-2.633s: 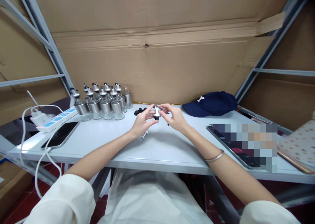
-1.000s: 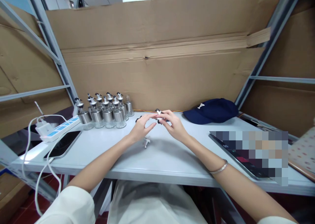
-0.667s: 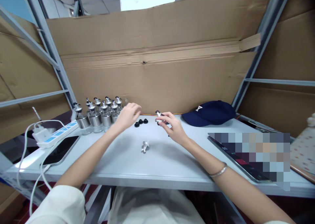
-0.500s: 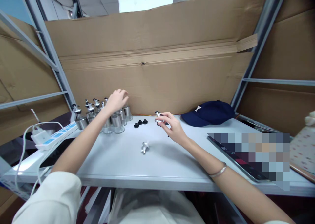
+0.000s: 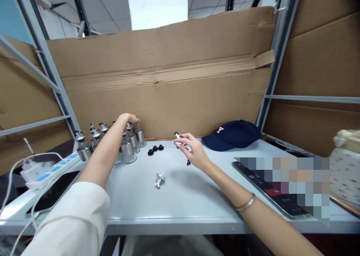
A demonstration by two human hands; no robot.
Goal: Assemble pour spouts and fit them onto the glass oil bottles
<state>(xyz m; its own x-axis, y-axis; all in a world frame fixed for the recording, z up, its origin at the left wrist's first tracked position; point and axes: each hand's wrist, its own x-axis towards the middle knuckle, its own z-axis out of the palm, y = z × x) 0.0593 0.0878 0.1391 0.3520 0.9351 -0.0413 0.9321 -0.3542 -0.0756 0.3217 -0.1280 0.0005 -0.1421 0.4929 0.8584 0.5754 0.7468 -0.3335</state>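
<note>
My left hand (image 5: 131, 119) reaches over the group of bottles, its fingers curled down round the neck of a glass bottle with a steel sleeve (image 5: 141, 138) at the back right of the group. Part of its grip is hidden by the hand. In my right hand (image 5: 194, 150), a silver pourer spout with a black tip (image 5: 178, 138) is pinched between thumb and fingers above the table. A loose silver pourer part (image 5: 159, 180) lies on the white table (image 5: 135, 203) between my arms.
Several similar bottles (image 5: 128, 151), some with pourers fitted, stand at the left. Black stoppers (image 5: 155, 148) lie mid-table, with small black parts (image 5: 188, 161) beneath my right hand. A navy cap (image 5: 233, 135), a phone (image 5: 264, 186) and a power strip (image 5: 54, 171) are around.
My left hand has come down from above the bottles onto the neck of the back right one. My right hand still holds the pourer spout. The camera view has tilted and shifted slightly.
</note>
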